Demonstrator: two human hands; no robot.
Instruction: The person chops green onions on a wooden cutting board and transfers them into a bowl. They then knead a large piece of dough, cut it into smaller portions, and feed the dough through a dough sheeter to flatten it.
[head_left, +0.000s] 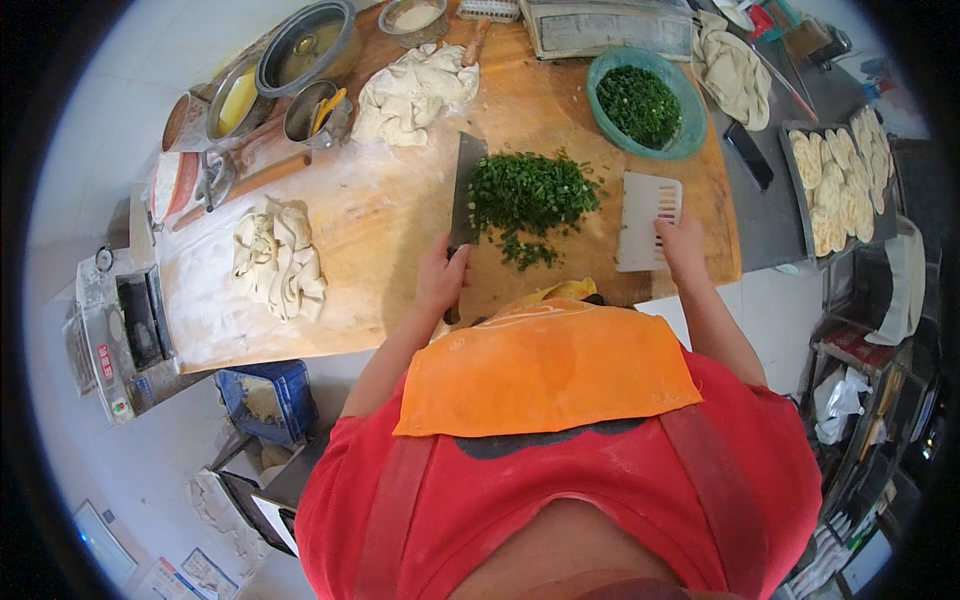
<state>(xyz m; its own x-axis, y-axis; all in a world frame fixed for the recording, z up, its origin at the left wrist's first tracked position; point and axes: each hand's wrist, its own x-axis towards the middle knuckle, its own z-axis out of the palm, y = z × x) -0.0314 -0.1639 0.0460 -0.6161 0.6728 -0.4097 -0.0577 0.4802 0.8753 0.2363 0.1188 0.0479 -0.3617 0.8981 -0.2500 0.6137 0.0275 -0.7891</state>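
Observation:
In the head view, my left hand (442, 279) grips the dark handle of a cleaver (468, 180), its blade lying along the left edge of a pile of chopped green onions (529, 187). To the right of the pile, my right hand (681, 241) holds a white slotted plastic dough scraper (637, 221) by its right side. The pile and a smaller scatter of greens rest on the wooden worktop (375, 277). Beyond the scraper stands a green bowl (697, 124) with more chopped greens in it.
Floured dough pieces lie at the left (281, 262) and at the back (412, 90). Metal bowls and a rolling pin (262, 178) line the back left. On the right are a phone (748, 156), a cloth (731, 71) and a tray of flat dough rounds (832, 191). A scale (124, 330) stands far left.

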